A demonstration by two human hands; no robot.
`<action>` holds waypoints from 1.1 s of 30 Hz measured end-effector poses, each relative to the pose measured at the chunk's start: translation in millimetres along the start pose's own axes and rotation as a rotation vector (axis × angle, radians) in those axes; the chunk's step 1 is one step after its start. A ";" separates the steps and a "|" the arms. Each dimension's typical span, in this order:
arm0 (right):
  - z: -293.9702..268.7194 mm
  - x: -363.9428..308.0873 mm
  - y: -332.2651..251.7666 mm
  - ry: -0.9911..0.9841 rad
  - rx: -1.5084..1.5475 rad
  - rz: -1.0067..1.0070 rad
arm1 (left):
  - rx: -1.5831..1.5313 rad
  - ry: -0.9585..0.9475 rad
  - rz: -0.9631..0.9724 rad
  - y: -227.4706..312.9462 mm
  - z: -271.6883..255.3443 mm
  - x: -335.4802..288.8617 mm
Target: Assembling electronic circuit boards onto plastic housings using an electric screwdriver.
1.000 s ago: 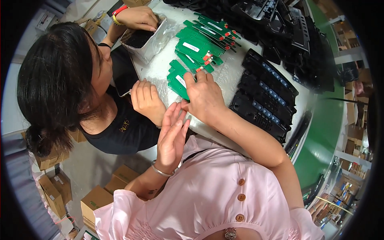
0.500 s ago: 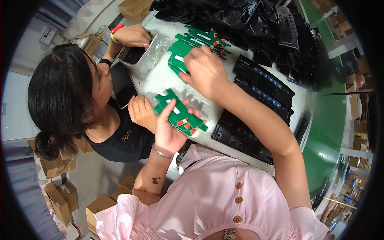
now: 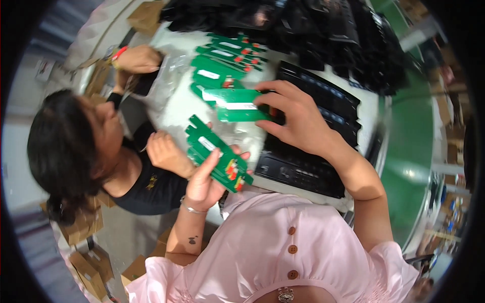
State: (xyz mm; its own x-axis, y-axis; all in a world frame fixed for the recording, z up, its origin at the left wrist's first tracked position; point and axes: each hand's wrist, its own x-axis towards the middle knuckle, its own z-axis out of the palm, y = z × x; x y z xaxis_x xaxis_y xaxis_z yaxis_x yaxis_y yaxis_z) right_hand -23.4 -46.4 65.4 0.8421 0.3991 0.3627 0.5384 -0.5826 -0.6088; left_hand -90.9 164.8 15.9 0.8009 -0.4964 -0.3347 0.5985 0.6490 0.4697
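My left hand (image 3: 203, 188) is closed around green circuit boards (image 3: 201, 132), seemingly more than one, held at a slant with the thumb on top. White strips and red-and-white connectors show on them. In my right hand (image 3: 305, 117) another green circuit board (image 3: 233, 114) is pinched by its right end, held level just above and beyond the left hand's boards. Some motion blur softens it. Behind it, a spread pile of green boards (image 3: 209, 64) with red connectors lies on the white table (image 3: 174, 108).
Black plastic panels (image 3: 298, 169) lie right of my hands, and a large heap of black parts (image 3: 333, 35) fills the far side. To the left a co-worker (image 3: 136, 171) reaches into a bag-lined box (image 3: 151, 83). Cardboard boxes (image 3: 91, 267) stand on the floor.
My right hand has come from the pile back toward me and right, now carrying a board. My left hand with its boards has shifted slightly toward me. The whole view has tilted a little.
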 end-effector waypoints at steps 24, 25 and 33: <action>-74.0 -75.3 110.8 0.107 -0.417 0.242 | 0.155 -0.017 -0.034 2.8 81.2 135.8; -72.7 -75.5 112.2 0.109 -0.416 0.252 | 0.163 -0.011 -0.043 2.1 81.4 137.5; -82.5 -79.7 113.3 0.183 -0.406 0.213 | 0.151 -0.050 -0.104 3.1 80.4 148.4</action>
State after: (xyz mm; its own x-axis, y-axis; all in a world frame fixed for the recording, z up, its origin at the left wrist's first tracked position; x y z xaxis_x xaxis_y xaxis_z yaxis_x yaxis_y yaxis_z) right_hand -26.9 -202.6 25.7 0.9071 0.1313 0.4000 0.2916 -0.8813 -0.3718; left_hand 28.5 46.8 33.4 0.7310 -0.5865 -0.3489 0.6657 0.5004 0.5535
